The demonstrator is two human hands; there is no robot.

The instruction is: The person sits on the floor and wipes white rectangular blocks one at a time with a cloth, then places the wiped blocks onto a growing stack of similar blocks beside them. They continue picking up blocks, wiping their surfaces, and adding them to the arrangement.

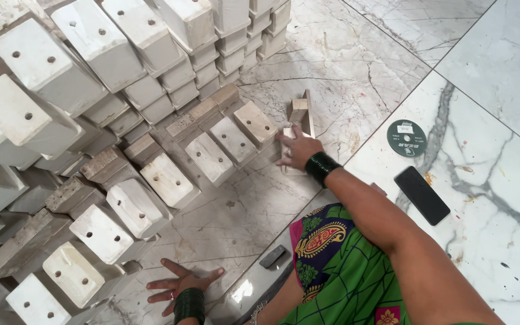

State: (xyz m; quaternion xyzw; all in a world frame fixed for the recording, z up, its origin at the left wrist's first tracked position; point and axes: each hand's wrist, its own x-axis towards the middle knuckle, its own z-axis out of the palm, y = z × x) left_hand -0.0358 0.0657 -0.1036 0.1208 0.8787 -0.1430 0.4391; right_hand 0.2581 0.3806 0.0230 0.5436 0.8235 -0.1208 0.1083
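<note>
stacks of white blocks (pixel 49 66) with drilled holes fill the left and far side, some showing rough brown undersides, with one row (pixel 212 150) lying on the floor. at the near left the left hand (pixel 182 283) lies flat on the marble floor (pixel 332 66), fingers spread and released, holding nothing, just beside the nearest blocks. toward the middle the right hand (pixel 296 149) rests on a small stone piece (pixel 301 117) standing at the right end of the row, fingers laid over it in a loose hold. a small dark flat thing (pixel 272 257) lies near the green patterned cloth (pixel 344 265). further right, a green cutting disc (pixel 406 138) and a black phone (pixel 422 195) lie on the white veined floor.
</note>
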